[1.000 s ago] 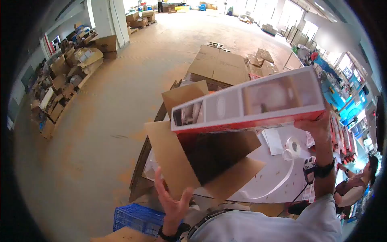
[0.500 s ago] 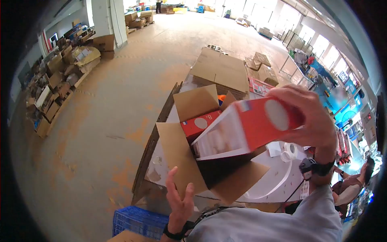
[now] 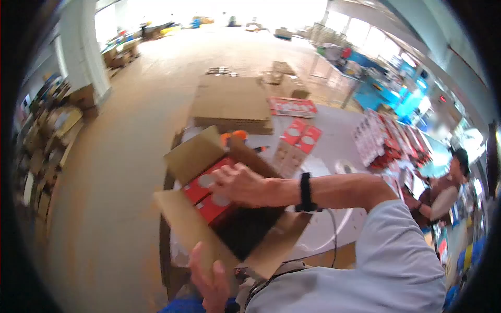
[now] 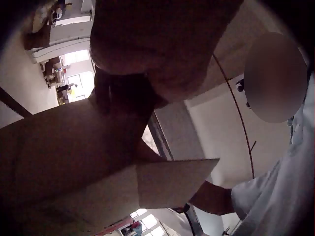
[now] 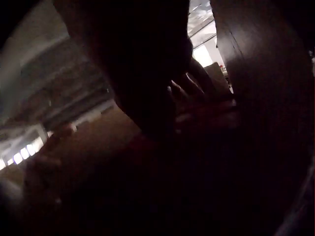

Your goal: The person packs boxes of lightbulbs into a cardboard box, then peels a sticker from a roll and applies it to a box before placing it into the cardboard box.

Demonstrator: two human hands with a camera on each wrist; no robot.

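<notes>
An open brown carton [image 3: 185,216] with raised flaps holds two red boxes [image 3: 211,207] side by side in its far left part; the rest of its inside is dark. My right hand [image 3: 242,185] reaches into it from the right, fingers resting spread on the tops of the red boxes; the thumb is hidden. Low in the head view, my left hand [image 3: 210,281] is held up beside the near left flap, fingers apart and gripping nothing. In the left wrist view that hand [image 4: 147,44] is a dark shape above the cardboard. The right wrist view is very dark.
Flattened cardboard [image 3: 229,101] is stacked beyond the carton. More red boxes [image 3: 300,136] and a tape roll [image 3: 343,167] are on the white table [image 3: 334,122]. At right a person [image 3: 443,190] stands by red-and-white packages [image 3: 386,138]; a blue crate [image 3: 182,306] is below.
My right hand has moved left and down into the carton; the red box it gripped now lies beside the other one. The head view has turned right. My left hand remains raised by the flap.
</notes>
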